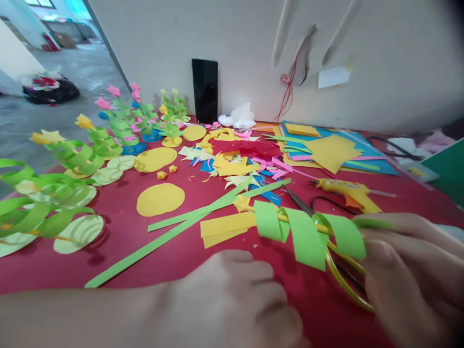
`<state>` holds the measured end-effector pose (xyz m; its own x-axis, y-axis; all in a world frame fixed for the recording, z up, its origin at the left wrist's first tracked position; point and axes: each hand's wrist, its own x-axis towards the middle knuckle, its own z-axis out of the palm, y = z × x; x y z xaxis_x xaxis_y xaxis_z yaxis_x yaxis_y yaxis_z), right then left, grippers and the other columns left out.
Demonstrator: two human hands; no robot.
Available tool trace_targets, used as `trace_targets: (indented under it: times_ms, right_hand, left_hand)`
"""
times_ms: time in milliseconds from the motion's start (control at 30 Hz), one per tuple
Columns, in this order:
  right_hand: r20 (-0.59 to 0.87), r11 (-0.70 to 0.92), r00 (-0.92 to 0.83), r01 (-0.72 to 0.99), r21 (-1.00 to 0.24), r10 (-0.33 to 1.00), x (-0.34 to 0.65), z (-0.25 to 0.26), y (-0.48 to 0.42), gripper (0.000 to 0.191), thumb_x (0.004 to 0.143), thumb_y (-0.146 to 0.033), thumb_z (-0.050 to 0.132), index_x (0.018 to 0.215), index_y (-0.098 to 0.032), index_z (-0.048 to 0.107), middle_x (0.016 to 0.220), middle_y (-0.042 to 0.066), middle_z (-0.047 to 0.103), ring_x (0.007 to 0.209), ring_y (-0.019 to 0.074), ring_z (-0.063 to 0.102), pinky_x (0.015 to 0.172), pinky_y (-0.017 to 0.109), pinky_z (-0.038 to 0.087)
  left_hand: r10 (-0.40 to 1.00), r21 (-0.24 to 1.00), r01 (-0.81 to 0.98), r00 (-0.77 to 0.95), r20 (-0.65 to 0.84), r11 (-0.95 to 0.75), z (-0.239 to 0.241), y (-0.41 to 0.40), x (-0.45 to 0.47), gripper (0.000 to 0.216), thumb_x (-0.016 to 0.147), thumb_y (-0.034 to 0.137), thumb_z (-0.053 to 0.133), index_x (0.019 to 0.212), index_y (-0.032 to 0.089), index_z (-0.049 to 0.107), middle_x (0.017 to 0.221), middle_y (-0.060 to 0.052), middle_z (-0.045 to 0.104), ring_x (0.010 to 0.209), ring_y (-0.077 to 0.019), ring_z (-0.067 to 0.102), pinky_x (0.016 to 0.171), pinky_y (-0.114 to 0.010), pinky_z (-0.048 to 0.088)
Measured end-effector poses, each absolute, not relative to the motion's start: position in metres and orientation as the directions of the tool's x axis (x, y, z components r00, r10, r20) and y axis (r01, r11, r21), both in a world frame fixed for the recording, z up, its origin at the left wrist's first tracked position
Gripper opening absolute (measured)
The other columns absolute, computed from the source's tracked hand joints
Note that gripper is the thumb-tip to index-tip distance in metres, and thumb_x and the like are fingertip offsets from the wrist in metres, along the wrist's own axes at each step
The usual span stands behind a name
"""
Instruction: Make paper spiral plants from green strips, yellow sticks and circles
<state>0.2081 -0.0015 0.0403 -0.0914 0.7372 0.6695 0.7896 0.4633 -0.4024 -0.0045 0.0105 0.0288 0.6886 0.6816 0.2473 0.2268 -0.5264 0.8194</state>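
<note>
My right hand pinches one end of a green paper spiral. The spiral winds round a thin yellow stick, with a small yellow paper star at the left tip. My left hand is at the bottom middle, its fingers curled with the knuckles up; whatever they hold, if anything, is hidden. Behind the spiral lie scissors with yellow handles, partly covered by it. Two yellow paper strips and long green paper strips lie on the red table just beyond my left hand.
Finished spiral paper plants stand along the left, beside yellow paper discs. Paper scraps are heaped mid-table. A yellow glue gun lies at right, near stacked coloured sheets. A black phone leans against the back panel.
</note>
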Motion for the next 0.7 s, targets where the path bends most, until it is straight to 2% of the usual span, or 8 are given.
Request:
trace_targets:
  times_ms: [67, 167, 233, 300, 367, 467, 567, 700]
  right_hand:
    - [0.679, 0.46, -0.041, 0.765, -0.451, 0.733, 0.199, 0.045, -0.002, 0.015, 0.078, -0.023, 0.051, 0.066, -0.023, 0.059, 0.072, 0.003, 0.058, 0.059, 0.0091, 0.058, 0.04, 0.018, 0.041]
    - [0.722, 0.552, -0.117, 0.73, -0.403, 0.682, 0.194, 0.049, 0.003, 0.016, 0.077, -0.017, 0.05, 0.066, -0.021, 0.06, 0.069, 0.003, 0.059, 0.055, 0.0083, 0.058, 0.042, 0.015, 0.043]
    - [0.736, 0.603, -0.174, 0.707, -0.369, 0.654, 0.193, 0.052, 0.006, 0.017, 0.075, -0.013, 0.048, 0.065, -0.019, 0.061, 0.065, 0.003, 0.061, 0.054, 0.0078, 0.059, 0.044, 0.013, 0.045]
    - [0.749, 0.626, -0.18, 0.688, -0.368, 0.638, 0.192, 0.055, 0.008, 0.018, 0.072, -0.01, 0.048, 0.063, -0.019, 0.061, 0.062, 0.003, 0.061, 0.054, 0.0074, 0.059, 0.045, 0.011, 0.045]
    - [0.759, 0.622, -0.149, 0.681, -0.386, 0.634, 0.191, 0.055, 0.008, 0.016, 0.071, -0.009, 0.049, 0.063, -0.019, 0.06, 0.062, 0.003, 0.061, 0.055, 0.0071, 0.06, 0.047, 0.009, 0.046]
    - [0.758, 0.587, -0.106, 0.705, -0.399, 0.643, 0.191, 0.052, 0.005, 0.015, 0.073, -0.013, 0.05, 0.064, -0.02, 0.06, 0.065, 0.002, 0.062, 0.054, 0.0062, 0.06, 0.048, 0.009, 0.046]
    - [0.777, 0.582, -0.107, 0.727, -0.364, 0.62, 0.191, 0.05, 0.003, 0.016, 0.076, -0.018, 0.051, 0.062, -0.021, 0.059, 0.065, 0.002, 0.063, 0.053, 0.0061, 0.06, 0.052, 0.01, 0.049]
    - [0.809, 0.614, -0.143, 0.729, -0.304, 0.57, 0.191, 0.051, 0.002, 0.019, 0.078, -0.021, 0.052, 0.06, -0.02, 0.058, 0.061, 0.002, 0.064, 0.05, 0.0052, 0.059, 0.054, 0.009, 0.049]
  left_hand:
    - [0.703, 0.879, 0.255, 0.702, 0.118, -0.402, 0.031, 0.018, 0.001, 0.012, 0.079, 0.02, 0.05, 0.08, 0.017, 0.062, 0.074, -0.004, 0.064, 0.068, -0.0135, 0.056, 0.061, -0.021, 0.045]
    - [0.77, 0.995, 0.098, 0.632, -0.088, 0.033, 0.034, 0.024, 0.006, 0.019, 0.08, 0.02, 0.048, 0.094, 0.018, 0.061, 0.091, -0.004, 0.066, 0.085, -0.0157, 0.059, 0.069, -0.022, 0.047]
    - [0.729, 0.949, -0.09, 0.663, -0.171, 0.303, 0.036, 0.025, 0.006, 0.018, 0.078, 0.019, 0.052, 0.093, 0.021, 0.062, 0.094, -0.001, 0.066, 0.091, -0.015, 0.059, 0.075, -0.022, 0.047]
    - [0.704, 0.854, -0.22, 0.677, -0.215, 0.472, 0.038, 0.024, 0.006, 0.017, 0.075, 0.016, 0.058, 0.089, 0.022, 0.064, 0.093, 0.003, 0.066, 0.093, -0.0135, 0.059, 0.079, -0.022, 0.046]
    - [0.72, 0.802, -0.282, 0.65, -0.245, 0.527, 0.039, 0.022, 0.005, 0.014, 0.074, 0.014, 0.06, 0.086, 0.021, 0.064, 0.088, 0.004, 0.066, 0.089, -0.0125, 0.06, 0.081, -0.022, 0.046]
    - [0.757, 0.804, -0.305, 0.603, -0.252, 0.511, 0.036, 0.019, 0.005, 0.014, 0.075, 0.013, 0.059, 0.085, 0.021, 0.064, 0.083, 0.006, 0.066, 0.083, -0.0099, 0.06, 0.078, -0.019, 0.045]
    - [0.775, 0.812, -0.32, 0.587, -0.234, 0.488, 0.031, 0.017, 0.005, 0.016, 0.076, 0.01, 0.058, 0.081, 0.023, 0.065, 0.079, 0.008, 0.067, 0.078, -0.0072, 0.061, 0.07, -0.012, 0.045]
    - [0.803, 0.804, -0.362, 0.554, -0.221, 0.471, 0.03, 0.016, 0.006, 0.013, 0.071, 0.011, 0.062, 0.075, 0.023, 0.066, 0.07, 0.008, 0.066, 0.066, -0.006, 0.06, 0.063, -0.012, 0.046]
